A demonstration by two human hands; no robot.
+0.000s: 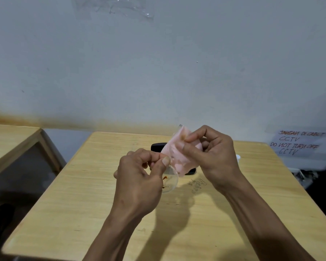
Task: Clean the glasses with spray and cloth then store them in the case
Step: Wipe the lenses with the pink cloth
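Note:
My left hand (139, 178) pinches the glasses (170, 180), of which only one clear lens with brown smudges shows below my thumb. My right hand (213, 157) pinches a pink cloth (177, 155) held over the upper part of the glasses. Both hands hover above the wooden table (83, 204). A black case (157, 146) lies on the table behind the hands, mostly hidden by the cloth and fingers. A small white cap (237, 157), possibly the spray bottle's, peeks out right of my right hand.
A second wooden table (13, 140) stands at the left with a gap between. A handwritten CCTV notice (297, 143) hangs on the white wall at the right, above a dark cluttered corner (307, 176).

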